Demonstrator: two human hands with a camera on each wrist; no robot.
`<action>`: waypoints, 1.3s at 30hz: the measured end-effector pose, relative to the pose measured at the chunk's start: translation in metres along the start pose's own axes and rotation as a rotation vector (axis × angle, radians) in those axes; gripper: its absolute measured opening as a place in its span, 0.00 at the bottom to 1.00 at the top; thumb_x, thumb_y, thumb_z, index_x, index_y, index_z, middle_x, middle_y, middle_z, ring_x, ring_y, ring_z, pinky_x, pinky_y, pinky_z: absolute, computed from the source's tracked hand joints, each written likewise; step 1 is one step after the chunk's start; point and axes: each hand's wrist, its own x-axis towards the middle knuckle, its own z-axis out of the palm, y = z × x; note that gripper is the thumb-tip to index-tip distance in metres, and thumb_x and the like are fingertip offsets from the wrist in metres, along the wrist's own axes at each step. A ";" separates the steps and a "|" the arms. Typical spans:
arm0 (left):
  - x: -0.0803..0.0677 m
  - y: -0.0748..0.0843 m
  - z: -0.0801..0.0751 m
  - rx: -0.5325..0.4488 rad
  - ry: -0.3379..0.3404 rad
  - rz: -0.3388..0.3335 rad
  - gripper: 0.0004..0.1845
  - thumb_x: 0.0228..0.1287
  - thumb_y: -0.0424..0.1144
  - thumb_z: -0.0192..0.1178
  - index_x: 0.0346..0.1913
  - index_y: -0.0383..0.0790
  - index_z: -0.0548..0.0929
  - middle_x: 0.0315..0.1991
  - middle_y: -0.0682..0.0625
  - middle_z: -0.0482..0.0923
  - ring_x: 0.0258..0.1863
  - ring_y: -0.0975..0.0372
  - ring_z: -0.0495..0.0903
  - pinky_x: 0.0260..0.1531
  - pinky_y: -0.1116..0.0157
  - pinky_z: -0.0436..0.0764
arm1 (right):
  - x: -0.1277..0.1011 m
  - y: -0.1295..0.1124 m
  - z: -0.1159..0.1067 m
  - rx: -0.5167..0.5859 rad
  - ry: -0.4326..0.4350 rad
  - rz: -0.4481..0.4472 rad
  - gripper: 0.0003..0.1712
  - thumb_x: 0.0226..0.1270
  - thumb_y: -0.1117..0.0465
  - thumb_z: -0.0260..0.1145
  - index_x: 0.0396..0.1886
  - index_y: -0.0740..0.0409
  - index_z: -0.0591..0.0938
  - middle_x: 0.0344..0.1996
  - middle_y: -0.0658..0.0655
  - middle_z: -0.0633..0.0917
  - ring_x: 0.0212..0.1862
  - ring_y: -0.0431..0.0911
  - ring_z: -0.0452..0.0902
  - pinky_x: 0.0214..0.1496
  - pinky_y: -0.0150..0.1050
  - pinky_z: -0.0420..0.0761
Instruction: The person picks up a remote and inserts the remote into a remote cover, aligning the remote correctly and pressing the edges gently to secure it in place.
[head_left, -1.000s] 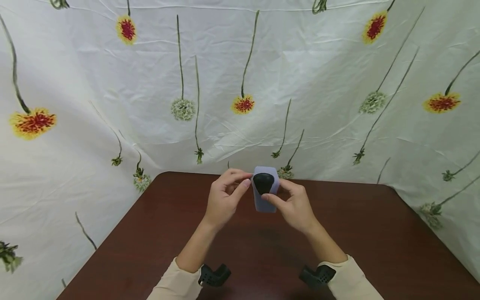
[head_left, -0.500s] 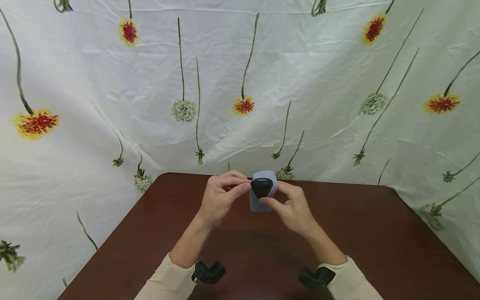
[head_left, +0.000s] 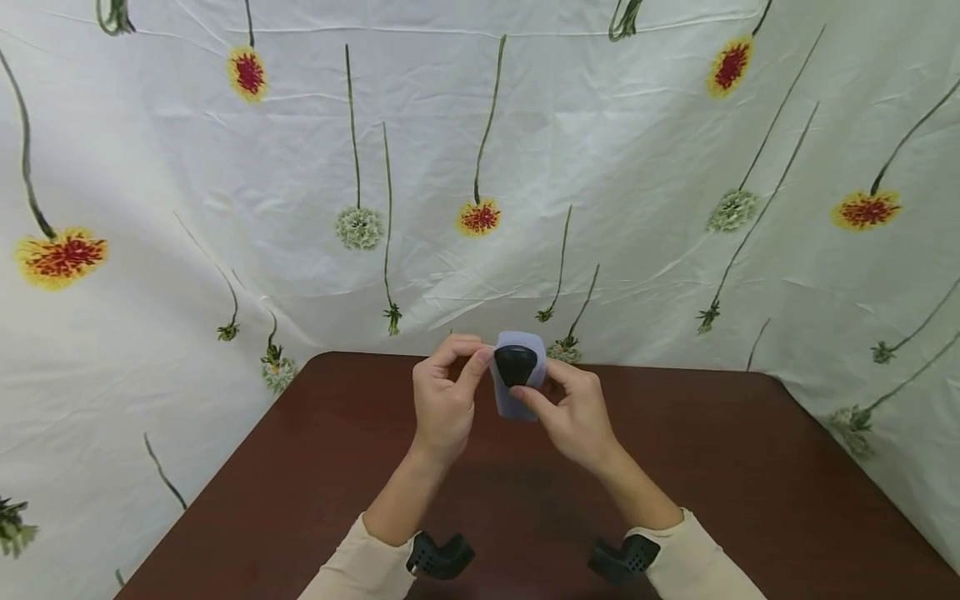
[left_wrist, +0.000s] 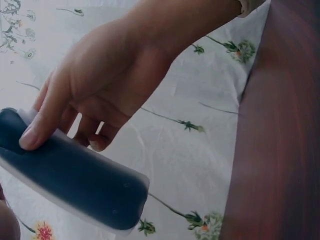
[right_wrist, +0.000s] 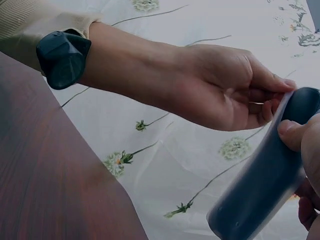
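Both hands hold a small pale violet-blue case-like object (head_left: pixel 507 403) up above the table; its exact kind cannot be told. A black rounded-triangular piece (head_left: pixel 515 365) shows on its front. My left hand (head_left: pixel 444 400) pinches its left edge between thumb and index finger. My right hand (head_left: pixel 579 414) grips it from the right, thumb on the front near the black piece and fingers partly hidden behind. In the left wrist view the object (left_wrist: pixel 85 177) looks long and dark blue with a translucent rim, the right thumb lying on it. The right wrist view shows the left hand (right_wrist: pixel 220 85) pinching its edge.
The dark brown table (head_left: pixel 360 467) spreads below the hands. Behind it hangs a white cloth (head_left: pixel 420 150) printed with flowers. Black wrist cameras (head_left: pixel 442 557) are worn at the cream sleeves (head_left: pixel 360 567).
The left forearm swung outward and has come back in. The object leaned over and now stands a little more upright. Both hands keep their hold; the head view has shifted slightly.
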 end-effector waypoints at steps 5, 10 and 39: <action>0.000 -0.004 0.005 0.127 0.021 0.127 0.04 0.67 0.21 0.65 0.41 0.25 0.88 0.37 0.37 0.80 0.34 0.59 0.78 0.34 0.69 0.79 | 0.003 -0.007 0.004 -0.006 0.047 0.046 0.11 0.61 0.68 0.78 0.44 0.62 0.89 0.24 0.49 0.83 0.21 0.44 0.74 0.22 0.40 0.78; -0.004 -0.004 0.007 0.126 -0.035 0.109 0.11 0.64 0.20 0.68 0.49 0.25 0.87 0.43 0.38 0.80 0.36 0.58 0.81 0.36 0.67 0.83 | 0.002 -0.012 0.004 0.058 0.074 0.091 0.14 0.61 0.70 0.78 0.47 0.64 0.89 0.33 0.53 0.88 0.29 0.44 0.81 0.30 0.38 0.83; -0.007 0.002 -0.006 0.099 -0.246 -0.031 0.19 0.57 0.17 0.71 0.51 0.30 0.83 0.45 0.38 0.86 0.46 0.56 0.86 0.41 0.62 0.85 | 0.007 -0.023 -0.035 0.020 0.011 0.022 0.11 0.61 0.75 0.76 0.43 0.63 0.91 0.35 0.52 0.89 0.35 0.45 0.83 0.36 0.33 0.83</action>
